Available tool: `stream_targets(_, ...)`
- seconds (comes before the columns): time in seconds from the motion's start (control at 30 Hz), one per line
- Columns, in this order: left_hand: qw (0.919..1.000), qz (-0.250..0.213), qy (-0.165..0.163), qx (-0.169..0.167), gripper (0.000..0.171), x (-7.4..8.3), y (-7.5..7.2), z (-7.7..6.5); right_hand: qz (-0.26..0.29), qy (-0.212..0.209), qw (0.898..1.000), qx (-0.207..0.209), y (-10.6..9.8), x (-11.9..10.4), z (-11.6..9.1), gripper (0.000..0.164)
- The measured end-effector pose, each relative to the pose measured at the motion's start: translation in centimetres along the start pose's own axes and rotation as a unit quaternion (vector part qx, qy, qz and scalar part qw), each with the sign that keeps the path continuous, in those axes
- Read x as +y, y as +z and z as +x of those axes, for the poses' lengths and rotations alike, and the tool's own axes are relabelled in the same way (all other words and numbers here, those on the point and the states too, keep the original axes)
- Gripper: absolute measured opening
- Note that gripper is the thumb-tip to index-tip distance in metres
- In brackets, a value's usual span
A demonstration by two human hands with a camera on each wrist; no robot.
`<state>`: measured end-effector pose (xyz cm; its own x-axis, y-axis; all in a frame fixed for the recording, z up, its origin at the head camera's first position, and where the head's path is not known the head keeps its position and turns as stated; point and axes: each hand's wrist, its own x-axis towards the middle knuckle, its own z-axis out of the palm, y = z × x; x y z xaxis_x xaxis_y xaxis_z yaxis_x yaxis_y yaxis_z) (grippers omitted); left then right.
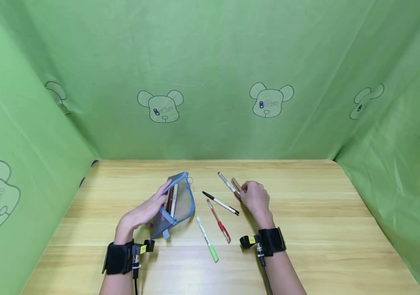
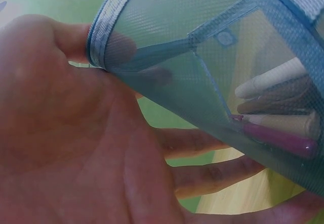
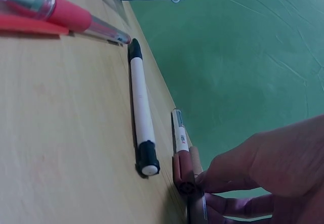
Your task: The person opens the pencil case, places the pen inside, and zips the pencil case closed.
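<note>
My left hand [image 1: 141, 213] holds a blue mesh pencil pouch [image 1: 186, 205] from its left side, the thumb behind the mesh [image 2: 152, 29] in the left wrist view. Inside lie several pens, among them a white one [image 1: 174, 200] and a purple one [image 2: 281, 140]. With thumb and fingers, my right hand [image 1: 256, 200] pinches a tan pen [image 1: 236, 183] at table level. Right beside it lies a white pen with a brown cap [image 3: 180, 138]. The right fingers partly hide the tan pen's near end.
Between the hands lie a white pen with black ends [image 1: 220, 203], a red gel pen [image 1: 219, 222] and a white pen with a green cap [image 1: 207, 238]. The wooden table [image 1: 328, 221] ends at green cloth walls [image 1: 210, 135] behind and on both sides.
</note>
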<state>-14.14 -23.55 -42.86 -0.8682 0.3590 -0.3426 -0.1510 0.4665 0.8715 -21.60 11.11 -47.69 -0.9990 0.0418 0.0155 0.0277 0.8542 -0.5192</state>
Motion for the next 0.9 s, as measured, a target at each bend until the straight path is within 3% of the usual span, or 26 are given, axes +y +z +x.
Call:
stream_targets(0.23, 0.9999, 0.009, 0.008, 0.003, 0.06, -0.2, -0.1, 0.0, -0.007, 0.001, 1.0, -0.001, 0.1, 0.1, -0.1, 0.012)
stream_targets(0.43, 1.0, -0.001, -0.008, 0.005, 0.061, -0.3, 0.1, 0.1, -0.01, 0.002, 1.0, 0.008, 0.0, 0.4, -0.2, 0.012)
stream_targets(0.73, 1.0, 0.007, -0.002, 0.006, 0.06, -0.4, 0.0, 0.2, 0.076, -0.024, 0.996, 0.038, -1.7, -0.9, -0.8, 0.017)
stream_targets(0.9, 0.9997, 0.021, 0.007, 0.008, 0.059, -0.3, -0.2, 0.4, 0.113, -0.057, 0.992, 0.022, -2.2, -2.7, -1.5, 0.015)
